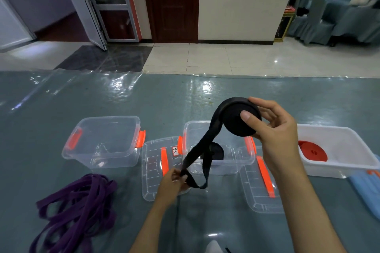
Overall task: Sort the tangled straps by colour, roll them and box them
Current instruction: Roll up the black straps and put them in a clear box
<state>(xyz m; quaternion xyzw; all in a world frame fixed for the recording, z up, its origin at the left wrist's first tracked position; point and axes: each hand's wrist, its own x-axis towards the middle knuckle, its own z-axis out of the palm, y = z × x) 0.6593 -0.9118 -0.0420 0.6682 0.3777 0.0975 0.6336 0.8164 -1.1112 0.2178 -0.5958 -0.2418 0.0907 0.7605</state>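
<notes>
My right hand (275, 125) grips a rolled black strap (234, 121) in the air above the middle clear box (236, 165). Its loose tail (197, 154) hangs down and to the left, where my left hand (174, 183) pinches it. A second black roll (216, 151) lies inside the middle box. The left clear box (98, 158) with orange latches holds nothing that I can see. A red roll (312, 151) lies in the white bin (349, 146) on the right. A tangle of purple strap (76, 205) lies on the table at the lower left.
Two clear lids with orange handles lie flat on the table, one (154, 170) between the clear boxes, the other (259, 189) under my right forearm. Blue fabric (368, 189) lies at the right edge. A glossy plastic sheet covers the teal tabletop (144, 100).
</notes>
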